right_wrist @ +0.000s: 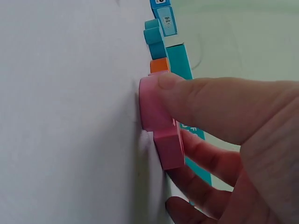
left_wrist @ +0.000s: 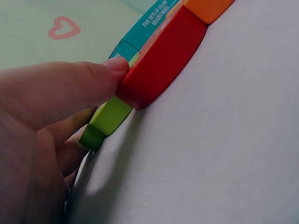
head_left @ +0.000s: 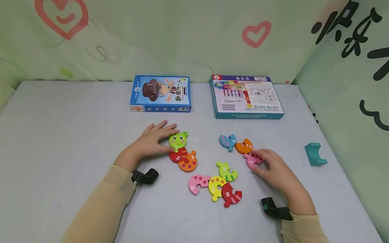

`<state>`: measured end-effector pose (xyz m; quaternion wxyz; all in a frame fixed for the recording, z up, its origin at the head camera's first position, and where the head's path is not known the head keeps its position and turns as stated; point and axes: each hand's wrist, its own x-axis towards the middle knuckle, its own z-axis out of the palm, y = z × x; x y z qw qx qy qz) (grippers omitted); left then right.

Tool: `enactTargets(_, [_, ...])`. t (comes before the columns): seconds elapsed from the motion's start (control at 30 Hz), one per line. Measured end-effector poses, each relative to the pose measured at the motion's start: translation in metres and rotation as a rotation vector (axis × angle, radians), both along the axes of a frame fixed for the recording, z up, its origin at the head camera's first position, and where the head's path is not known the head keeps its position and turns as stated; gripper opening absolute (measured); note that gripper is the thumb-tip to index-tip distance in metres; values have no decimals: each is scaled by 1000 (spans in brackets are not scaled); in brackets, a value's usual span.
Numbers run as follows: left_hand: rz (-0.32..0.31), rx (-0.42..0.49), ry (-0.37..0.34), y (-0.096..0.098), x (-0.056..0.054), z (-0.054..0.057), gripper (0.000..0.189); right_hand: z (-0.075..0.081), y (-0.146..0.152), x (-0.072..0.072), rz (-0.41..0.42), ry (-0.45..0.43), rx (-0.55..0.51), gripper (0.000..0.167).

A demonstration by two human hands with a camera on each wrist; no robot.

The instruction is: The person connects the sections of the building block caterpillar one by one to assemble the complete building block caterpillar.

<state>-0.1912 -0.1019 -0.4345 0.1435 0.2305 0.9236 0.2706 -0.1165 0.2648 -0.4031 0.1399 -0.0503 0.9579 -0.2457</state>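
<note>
My left hand spans the left side of a green smiling caterpillar-head puzzle piece, fingers at its top and thumb low. In the left wrist view, the thumb tip meets the edge of the red piece marked 2. That red piece joins the head to an orange spotted piece marked 3. My right hand pinches a pink spotted piece between thumb and fingers. The pink piece touches an orange piece, which adjoins a blue spotted one.
Nearer me lie a pink piece, a yellow piece, a red piece marked 8 and a green striped piece. A blue box and a teal-edged box lie at the back. Far right stands a teal notched block.
</note>
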Motion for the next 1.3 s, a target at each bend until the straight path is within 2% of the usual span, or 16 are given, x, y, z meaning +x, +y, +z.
enactTargets(0.3, [5,-4,8,-1,-2,-1,65,2,-2,0,16,-53,29,59])
enactTargets(0.43, [6,2,7,-1,-2,-1,65,2,-4,0,20,-41,46,61])
enactTargets(0.67, [5,9,11,0,0,0,65,5,-6,1,-10,-91,31,73])
enactTargets(0.77, [5,12,8,0,1,0,65,6,-6,3,5,-100,19,74])
enactTargets(0.87, [5,8,6,0,1,-2,65,7,-7,5,42,-101,-19,74])
enactTargets(1.0, [6,4,10,0,1,-3,65,6,-9,6,78,-94,-59,64])
enactTargets(1.13, [9,1,9,-1,1,-2,66,3,-14,5,93,-83,-49,58])
enactTargets(1.3, [3,6,5,0,1,0,66,1,-17,5,72,-83,-17,60])
